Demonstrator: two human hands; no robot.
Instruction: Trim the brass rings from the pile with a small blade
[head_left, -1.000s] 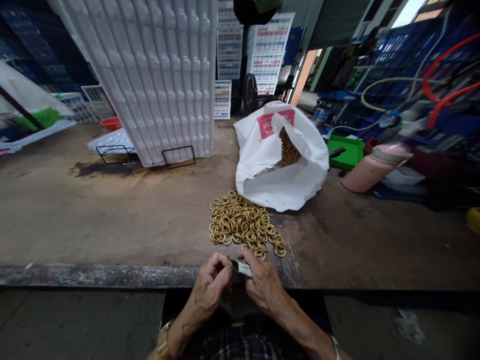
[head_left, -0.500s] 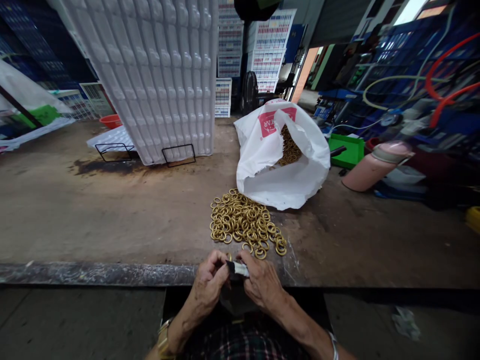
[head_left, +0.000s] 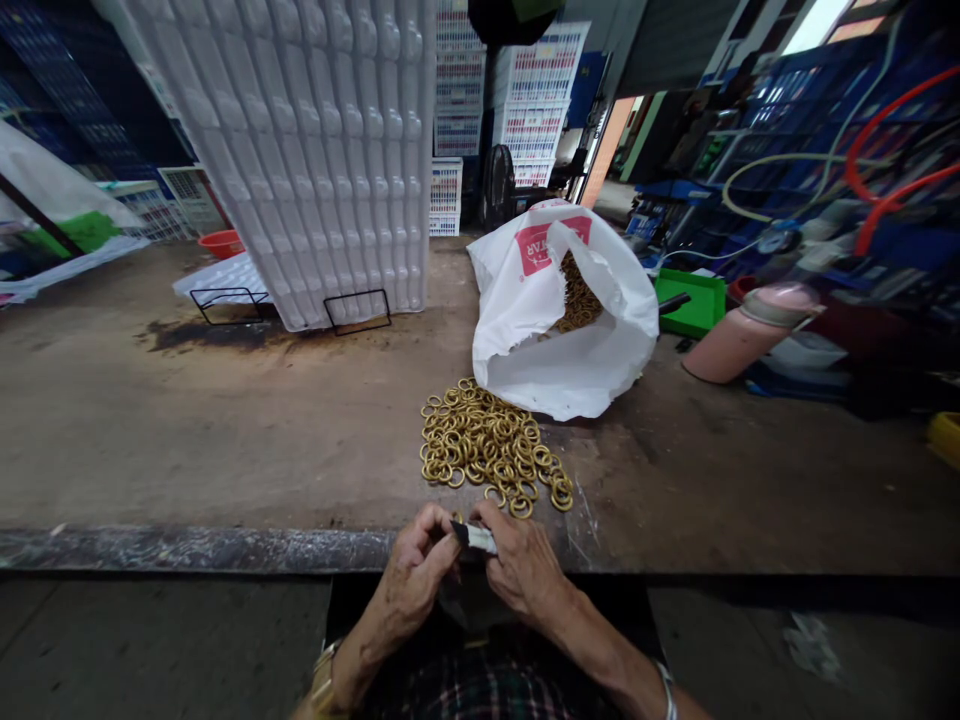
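At the near edge of the worn workbench (head_left: 187, 440) my left hand (head_left: 417, 572) and my right hand (head_left: 525, 568) meet, both with fingers curled. Together they pinch a small black and silver tool (head_left: 474, 538), and a brass ring shows at its left tip by my left fingers. Just beyond my hands lies a heap of brass rings (head_left: 487, 446). Behind the heap an open white plastic bag (head_left: 562, 310) with red print holds more rings.
A tall stack of white moulded trays (head_left: 315, 150) leans on wire stands at the back left. A pink cylinder (head_left: 750, 335) and a green tray (head_left: 694, 303) lie at the right. Crates, hoses and blue racks fill the background.
My hands shifted slightly toward the bench edge and the tool turned a little between my fingers. The ring heap and the bag stayed put.
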